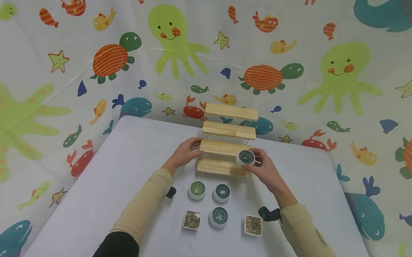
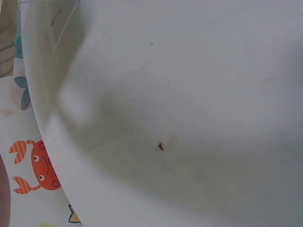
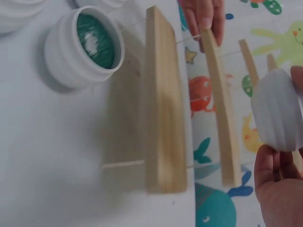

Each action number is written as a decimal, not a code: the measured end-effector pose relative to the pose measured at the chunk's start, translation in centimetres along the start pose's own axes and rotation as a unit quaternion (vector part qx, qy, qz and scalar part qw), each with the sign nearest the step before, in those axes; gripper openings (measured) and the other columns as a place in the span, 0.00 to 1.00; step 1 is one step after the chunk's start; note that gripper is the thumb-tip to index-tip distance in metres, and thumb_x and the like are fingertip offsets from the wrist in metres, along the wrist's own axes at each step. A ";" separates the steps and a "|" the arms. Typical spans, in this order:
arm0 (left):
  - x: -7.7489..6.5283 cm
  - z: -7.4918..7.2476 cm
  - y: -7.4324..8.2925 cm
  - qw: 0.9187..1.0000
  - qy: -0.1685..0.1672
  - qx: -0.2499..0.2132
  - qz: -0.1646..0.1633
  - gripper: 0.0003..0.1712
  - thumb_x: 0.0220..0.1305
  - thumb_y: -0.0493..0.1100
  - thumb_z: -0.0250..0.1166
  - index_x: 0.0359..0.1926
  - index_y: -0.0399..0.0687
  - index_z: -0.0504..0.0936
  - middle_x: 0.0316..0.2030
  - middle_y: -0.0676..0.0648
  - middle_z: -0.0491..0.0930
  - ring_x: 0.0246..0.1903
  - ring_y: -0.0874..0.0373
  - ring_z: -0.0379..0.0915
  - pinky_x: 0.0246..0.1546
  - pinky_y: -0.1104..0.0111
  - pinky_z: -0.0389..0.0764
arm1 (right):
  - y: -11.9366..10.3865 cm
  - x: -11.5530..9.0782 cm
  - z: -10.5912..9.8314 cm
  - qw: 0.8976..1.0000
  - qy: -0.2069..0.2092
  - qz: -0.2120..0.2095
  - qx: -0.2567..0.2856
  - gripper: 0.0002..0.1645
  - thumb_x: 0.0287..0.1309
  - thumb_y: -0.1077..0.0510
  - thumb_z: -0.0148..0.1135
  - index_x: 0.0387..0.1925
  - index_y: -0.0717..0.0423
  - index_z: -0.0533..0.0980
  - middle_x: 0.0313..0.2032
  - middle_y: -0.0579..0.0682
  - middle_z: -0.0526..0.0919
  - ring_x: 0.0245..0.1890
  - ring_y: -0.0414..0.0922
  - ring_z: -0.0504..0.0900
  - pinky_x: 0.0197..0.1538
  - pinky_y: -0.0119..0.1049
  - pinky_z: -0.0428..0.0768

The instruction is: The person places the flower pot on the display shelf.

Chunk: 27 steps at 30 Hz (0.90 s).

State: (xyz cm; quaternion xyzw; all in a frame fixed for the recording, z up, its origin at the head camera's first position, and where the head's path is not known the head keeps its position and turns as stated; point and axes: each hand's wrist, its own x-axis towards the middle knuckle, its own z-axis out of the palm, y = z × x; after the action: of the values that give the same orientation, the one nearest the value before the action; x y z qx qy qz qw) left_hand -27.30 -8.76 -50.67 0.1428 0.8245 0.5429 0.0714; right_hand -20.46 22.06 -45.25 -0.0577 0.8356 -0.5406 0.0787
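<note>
Pale wood forms the four planks (image 1: 231, 112) of a tiered rack (image 1: 225, 167), which stands near the back of a white-covered counter (image 1: 137, 148). At the rack's left end the left hand (image 1: 186, 153) pinches the tip of the second plank from the bottom (image 1: 219, 148). By the rack's right end the right hand (image 1: 266, 169) grips a round white pot (image 1: 245, 157) with a dark green filling, thumb and fingers curled against its side; the pot is held up before the lower planks, and I cannot tell whether it touches them. Just in front of the rack sit a light-green-filled pot (image 1: 197, 189), toward its left end, and a dark-green-filled pot (image 1: 221, 192), before its middle. Farther out from the rack stand a square gravel dish (image 1: 191, 220) in line with its left end, a teal-filled pot (image 1: 219, 216) before its middle and a second square dish (image 1: 253, 225), also of brown gravel, in line with its right end. Behind the rack hangs a curtain (image 1: 168, 43) printed with octopuses, turtles, crabs and whales.
</note>
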 end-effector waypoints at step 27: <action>0.1 0.2 -0.3 1.000 0.000 0.011 -0.005 0.37 0.63 0.42 0.69 0.68 0.34 0.64 0.64 0.37 0.70 0.63 0.48 0.69 0.64 0.67 0.72 | -7.2 5.0 0.7 0.990 0.074 0.022 0.116 0.42 0.57 0.55 0.69 0.68 0.57 0.59 0.64 0.55 0.64 0.62 0.50 0.65 0.68 0.43 0.70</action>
State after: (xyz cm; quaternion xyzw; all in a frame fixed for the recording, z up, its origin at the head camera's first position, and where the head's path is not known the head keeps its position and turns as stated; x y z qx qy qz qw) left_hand -27.42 -8.68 -51.02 0.1398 0.8309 0.5336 0.0729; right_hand -25.10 17.58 -39.31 0.0101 0.7719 -0.6347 0.0348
